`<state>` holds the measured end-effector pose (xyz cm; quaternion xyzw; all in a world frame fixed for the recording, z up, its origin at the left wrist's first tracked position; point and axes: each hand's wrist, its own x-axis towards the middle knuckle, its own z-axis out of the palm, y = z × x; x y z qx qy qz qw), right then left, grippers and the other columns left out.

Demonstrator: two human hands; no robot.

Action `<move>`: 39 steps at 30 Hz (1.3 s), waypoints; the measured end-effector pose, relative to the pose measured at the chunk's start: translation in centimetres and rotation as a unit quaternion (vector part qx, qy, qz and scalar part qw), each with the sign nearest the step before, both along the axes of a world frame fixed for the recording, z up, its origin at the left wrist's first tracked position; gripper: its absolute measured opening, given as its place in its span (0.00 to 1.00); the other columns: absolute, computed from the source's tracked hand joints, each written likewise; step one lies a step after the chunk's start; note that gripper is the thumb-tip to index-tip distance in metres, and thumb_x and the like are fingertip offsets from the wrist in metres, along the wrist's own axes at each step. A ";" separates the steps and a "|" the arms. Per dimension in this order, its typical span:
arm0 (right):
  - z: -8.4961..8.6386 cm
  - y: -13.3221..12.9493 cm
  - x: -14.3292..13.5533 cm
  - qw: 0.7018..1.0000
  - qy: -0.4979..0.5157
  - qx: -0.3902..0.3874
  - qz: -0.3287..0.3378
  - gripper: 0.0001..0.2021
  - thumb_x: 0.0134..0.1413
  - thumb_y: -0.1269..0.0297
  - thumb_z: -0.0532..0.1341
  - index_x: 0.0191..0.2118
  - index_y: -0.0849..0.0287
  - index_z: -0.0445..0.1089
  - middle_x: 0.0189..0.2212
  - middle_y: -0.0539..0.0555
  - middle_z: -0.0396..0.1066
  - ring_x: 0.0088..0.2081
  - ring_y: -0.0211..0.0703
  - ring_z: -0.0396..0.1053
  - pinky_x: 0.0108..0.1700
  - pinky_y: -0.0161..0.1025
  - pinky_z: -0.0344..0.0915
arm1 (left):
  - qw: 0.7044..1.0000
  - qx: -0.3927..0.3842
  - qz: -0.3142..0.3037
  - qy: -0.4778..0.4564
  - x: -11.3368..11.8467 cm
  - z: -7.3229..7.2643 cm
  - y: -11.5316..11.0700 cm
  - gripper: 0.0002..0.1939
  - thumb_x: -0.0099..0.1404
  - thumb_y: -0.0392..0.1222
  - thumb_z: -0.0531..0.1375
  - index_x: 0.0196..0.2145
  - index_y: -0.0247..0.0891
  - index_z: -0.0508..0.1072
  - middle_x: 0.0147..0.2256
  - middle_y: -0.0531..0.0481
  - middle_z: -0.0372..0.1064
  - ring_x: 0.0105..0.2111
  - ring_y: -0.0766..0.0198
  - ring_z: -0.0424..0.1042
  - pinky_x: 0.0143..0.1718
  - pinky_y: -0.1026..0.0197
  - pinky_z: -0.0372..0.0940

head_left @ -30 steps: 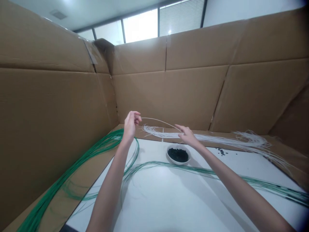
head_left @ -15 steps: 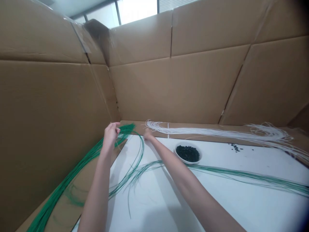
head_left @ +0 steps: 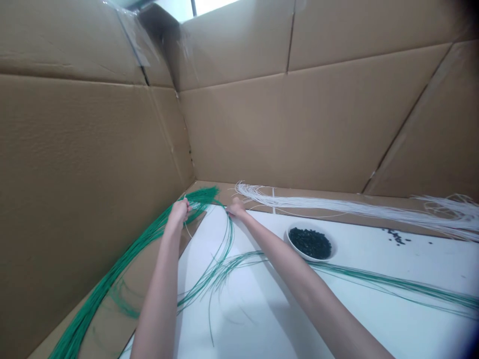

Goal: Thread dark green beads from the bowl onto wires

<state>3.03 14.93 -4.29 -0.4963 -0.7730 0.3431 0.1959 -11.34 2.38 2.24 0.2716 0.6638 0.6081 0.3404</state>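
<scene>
In the head view, the left hand (head_left: pixel 179 211) is closed, its fingers curled together in a pinch on a thin pale strand (head_left: pixel 187 230); a short bit of it shows just above the knuckles, and a longer bit curves down below the hand. The right hand (head_left: pixel 236 207) is to the right of the left one, a small gap away, its back to the camera and its fingers bent down; whether they pinch anything cannot be told.

Just beyond the left hand and reaching toward the right is the tip of a thick green bundle (head_left: pixel 123 259), which sweeps back along the left side of the left hand and forearm toward the camera. A few loose green strands (head_left: pixel 229 239) arc from beside the right hand's fingertips down to the near side of both hands. A second, thinner green bundle (head_left: pixel 392 281) starts on the near side of the right hand, passes the right forearm and runs off to the right.

Right of the right hand, near its forearm, stands a white bowl (head_left: pixel 297 252) filled with small black pieces (head_left: pixel 310 242); more scattered pieces (head_left: pixel 395 237) lie well to its right. A white bundle (head_left: pixel 329 205) has its frayed end just beyond the right hand and stretches away rightward, crossed by a narrow white strip (head_left: pixel 274 193). Under the hands lies the white surface (head_left: pixel 411 326), with cardboard walls (head_left: pixel 318 134) beyond and to the left.
</scene>
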 end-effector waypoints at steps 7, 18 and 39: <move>2.1 -2.7 2.0 0.991 0.088 -0.063 0.076 0.11 0.57 0.65 0.51 0.43 0.65 0.62 0.35 0.53 0.68 0.31 0.34 0.67 0.33 0.36 0.66 | 0.991 0.027 -0.030 -0.124 4.6 -2.3 2.8 0.08 0.51 0.35 0.61 0.23 0.32 0.63 0.18 0.48 0.66 0.15 0.70 0.64 0.17 0.69 0.59; 2.0 -4.8 9.3 0.994 0.065 -0.015 0.091 0.06 0.48 0.79 0.52 0.26 0.64 0.63 0.22 0.51 0.67 0.22 0.30 0.63 0.27 0.28 0.60 | 0.934 0.290 0.123 -0.169 4.5 1.8 5.2 0.12 0.62 0.26 0.45 0.25 0.38 0.48 0.38 0.45 0.70 0.21 0.77 0.67 0.21 0.74 0.59; 12.4 -6.1 10.8 0.935 0.316 0.101 0.122 0.21 0.50 0.49 0.51 0.33 0.63 0.72 0.18 0.49 0.68 0.19 0.34 0.63 0.26 0.32 0.59 | 0.886 0.265 -0.349 0.149 12.3 2.8 1.7 0.16 0.60 0.48 0.53 0.27 0.39 0.48 0.20 0.60 0.51 0.19 0.74 0.50 0.21 0.69 0.47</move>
